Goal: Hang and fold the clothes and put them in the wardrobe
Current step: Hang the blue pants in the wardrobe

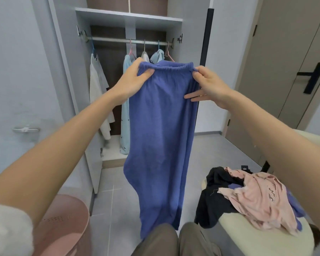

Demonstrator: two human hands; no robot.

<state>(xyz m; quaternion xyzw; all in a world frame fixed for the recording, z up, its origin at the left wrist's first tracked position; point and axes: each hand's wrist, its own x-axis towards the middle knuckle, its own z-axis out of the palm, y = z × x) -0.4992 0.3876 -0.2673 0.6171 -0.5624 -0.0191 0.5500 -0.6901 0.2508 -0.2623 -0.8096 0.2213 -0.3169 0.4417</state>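
Note:
A pair of blue knit trousers (160, 135) hangs full length in front of me, waistband up. My left hand (132, 80) pinches the left end of the elastic waistband. My right hand (208, 85) pinches the right end with thumb and forefinger while its other fingers lie straight against the cloth. Behind the trousers stands the open wardrobe (129, 17) with a metal rail (118, 40). On the rail hang a white garment (97, 93), a light blue garment (125, 111) and two more tops on hangers.
A pile of pink (257, 198), black (216, 204) and blue clothes lies on a cream stool (262, 239) at lower right. A pink laundry basket (63, 228) stands at lower left. A closed door (288, 71) is on the right. Grey tiled floor lies before the wardrobe.

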